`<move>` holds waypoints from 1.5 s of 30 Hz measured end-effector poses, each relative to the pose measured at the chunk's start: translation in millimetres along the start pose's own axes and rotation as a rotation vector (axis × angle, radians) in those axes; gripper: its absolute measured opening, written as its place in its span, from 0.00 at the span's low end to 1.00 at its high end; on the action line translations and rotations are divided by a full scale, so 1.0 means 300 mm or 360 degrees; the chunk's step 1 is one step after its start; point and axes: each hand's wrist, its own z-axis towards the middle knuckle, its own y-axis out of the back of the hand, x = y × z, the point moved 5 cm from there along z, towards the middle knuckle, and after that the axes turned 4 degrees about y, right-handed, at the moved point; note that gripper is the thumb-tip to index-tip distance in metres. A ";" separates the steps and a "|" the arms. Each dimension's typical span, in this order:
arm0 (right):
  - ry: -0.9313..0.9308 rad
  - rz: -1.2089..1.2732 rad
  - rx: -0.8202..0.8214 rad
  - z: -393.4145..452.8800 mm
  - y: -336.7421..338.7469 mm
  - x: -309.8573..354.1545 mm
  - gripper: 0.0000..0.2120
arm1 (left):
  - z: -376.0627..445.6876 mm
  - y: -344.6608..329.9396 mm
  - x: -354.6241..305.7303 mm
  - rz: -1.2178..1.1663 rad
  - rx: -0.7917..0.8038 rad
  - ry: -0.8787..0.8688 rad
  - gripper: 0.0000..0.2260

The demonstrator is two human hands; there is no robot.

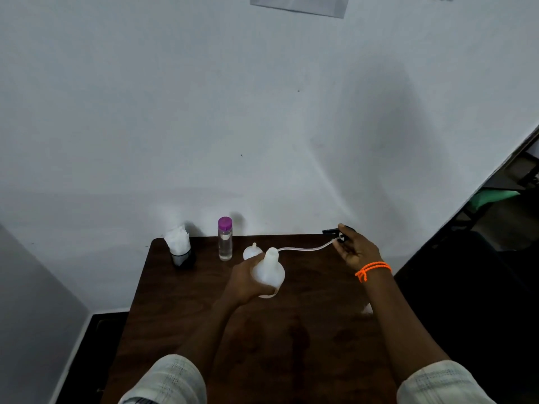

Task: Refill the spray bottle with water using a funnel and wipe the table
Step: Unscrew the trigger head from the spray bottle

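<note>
On the dark brown wooden table [204, 316], the left hand [248, 279] wraps the translucent white plastic spray bottle [269, 272], probably light and squeezable; hold its belly. The right hand [354, 249] pinches the black spray head [335, 231], its thin tube [303, 249] trailing from the neck.

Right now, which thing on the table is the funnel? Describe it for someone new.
On the dark wooden table, look just right of the purple-capped water bottle. The funnel sits there upside down, a small white dome with its short spout pointing up, behind the spray bottle.
</note>
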 end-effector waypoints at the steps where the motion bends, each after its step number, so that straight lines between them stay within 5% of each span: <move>1: -0.0009 0.0011 0.0002 0.001 0.005 -0.005 0.08 | 0.000 0.001 0.003 0.0011 -0.0004 0.0001 0.39; 20: -0.0074 0.0048 0.0181 0.044 0.034 -0.033 0.09 | -0.021 0.025 0.122 -0.0078 -0.0022 0.0056 0.30; 25: -0.0211 -0.0233 0.0198 0.068 0.052 -0.105 0.02 | -0.018 0.013 0.211 -0.0042 -0.0002 0.0207 0.38; 33: -0.0298 -0.0909 0.0431 0.167 0.028 -0.326 0.19 | 0.011 -0.011 0.325 -0.0039 0.0012 0.0417 0.36; 45: -0.0582 -0.1327 0.0654 0.320 0.009 -0.700 0.21 | 0.070 -0.166 0.474 0.0045 -0.0066 0.0514 0.44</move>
